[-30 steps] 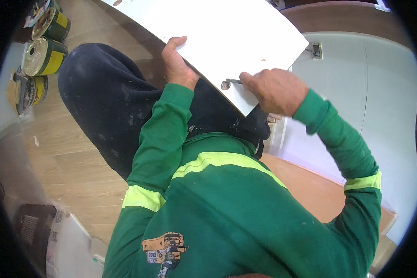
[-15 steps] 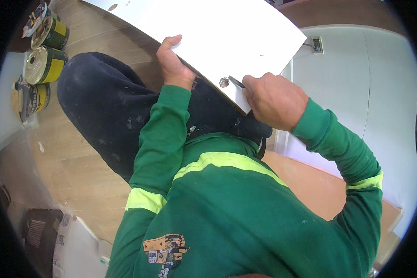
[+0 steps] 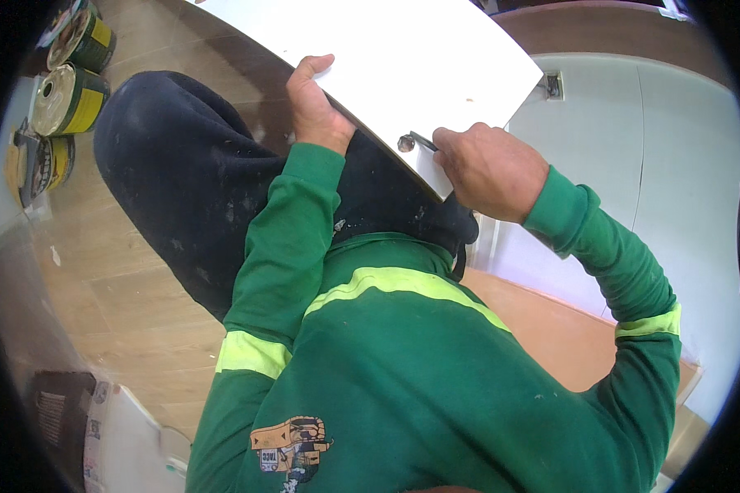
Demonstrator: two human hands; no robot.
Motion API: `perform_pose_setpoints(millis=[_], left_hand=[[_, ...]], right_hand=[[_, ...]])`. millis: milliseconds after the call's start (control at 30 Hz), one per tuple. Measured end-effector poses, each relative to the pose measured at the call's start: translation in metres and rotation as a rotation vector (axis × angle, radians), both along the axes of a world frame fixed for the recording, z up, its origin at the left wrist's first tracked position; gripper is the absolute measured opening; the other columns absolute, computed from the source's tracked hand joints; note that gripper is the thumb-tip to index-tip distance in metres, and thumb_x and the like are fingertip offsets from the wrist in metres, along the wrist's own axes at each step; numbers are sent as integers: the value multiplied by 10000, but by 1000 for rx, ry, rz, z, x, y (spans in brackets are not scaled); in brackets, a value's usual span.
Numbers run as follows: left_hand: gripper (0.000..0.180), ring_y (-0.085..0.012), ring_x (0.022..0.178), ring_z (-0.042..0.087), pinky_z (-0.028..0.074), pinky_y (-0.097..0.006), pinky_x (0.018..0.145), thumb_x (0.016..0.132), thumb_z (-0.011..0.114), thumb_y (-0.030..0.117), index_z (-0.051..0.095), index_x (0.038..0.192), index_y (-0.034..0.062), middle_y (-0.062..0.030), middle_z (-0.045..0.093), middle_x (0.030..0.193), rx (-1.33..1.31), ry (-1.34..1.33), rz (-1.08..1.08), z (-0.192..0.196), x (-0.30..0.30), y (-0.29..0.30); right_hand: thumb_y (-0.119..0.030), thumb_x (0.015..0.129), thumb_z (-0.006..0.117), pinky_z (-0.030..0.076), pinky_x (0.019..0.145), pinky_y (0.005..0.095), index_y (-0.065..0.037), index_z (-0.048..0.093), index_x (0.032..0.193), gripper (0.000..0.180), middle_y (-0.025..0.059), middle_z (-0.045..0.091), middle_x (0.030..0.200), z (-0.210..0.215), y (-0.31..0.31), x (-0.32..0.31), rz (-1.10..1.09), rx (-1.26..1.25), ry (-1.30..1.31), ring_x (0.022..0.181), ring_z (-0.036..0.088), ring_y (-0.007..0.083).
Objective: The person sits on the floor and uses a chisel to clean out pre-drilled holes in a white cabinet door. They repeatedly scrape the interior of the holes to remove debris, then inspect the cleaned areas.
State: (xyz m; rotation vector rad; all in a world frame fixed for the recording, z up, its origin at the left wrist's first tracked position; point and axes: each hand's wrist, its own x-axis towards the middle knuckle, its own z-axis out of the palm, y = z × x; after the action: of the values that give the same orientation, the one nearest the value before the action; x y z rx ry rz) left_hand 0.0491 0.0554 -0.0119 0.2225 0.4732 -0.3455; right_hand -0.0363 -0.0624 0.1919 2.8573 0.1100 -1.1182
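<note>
Green sweatshirt, yellow reflective stripes

Smooth matt white laminate on the board (image 3: 403,57); shiny metal fitting (image 3: 406,143) at its edge. Soft green knit sleeves, glossy yellow bands. Matt wood-grain floor (image 3: 123,329).

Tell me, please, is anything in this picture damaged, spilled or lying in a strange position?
Nothing stands out as damaged or spilled. The left hand grips the edge of the white panel, which rests tilted over the knee, and the right hand holds a thin metal tool at a round metal fitting on the panel's edge.
</note>
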Motion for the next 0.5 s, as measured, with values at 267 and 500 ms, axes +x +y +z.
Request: perform_pose_setpoints(millis=[267, 500], left_hand=[[634, -413, 1317, 599, 506, -545, 1143, 902, 604, 164, 448, 1458, -98, -264, 577, 1365, 20, 11, -24, 6, -2, -1], [657, -409, 1364, 569, 485, -553, 1170, 908, 591, 169, 424, 1490, -87, -267, 562, 1391, 78, -57, 17, -9, 0, 0]], right_hand=[[-117, 939, 662, 633, 758, 523, -11, 684, 1138, 227, 255, 764, 850, -9, -32, 9, 294, 48, 3, 794, 780, 422], [-32, 891, 684, 615, 694, 510, -46, 654, 1151, 262, 222, 762, 863, -13, -37, 19, 519, 21, -72, 755, 768, 414]])
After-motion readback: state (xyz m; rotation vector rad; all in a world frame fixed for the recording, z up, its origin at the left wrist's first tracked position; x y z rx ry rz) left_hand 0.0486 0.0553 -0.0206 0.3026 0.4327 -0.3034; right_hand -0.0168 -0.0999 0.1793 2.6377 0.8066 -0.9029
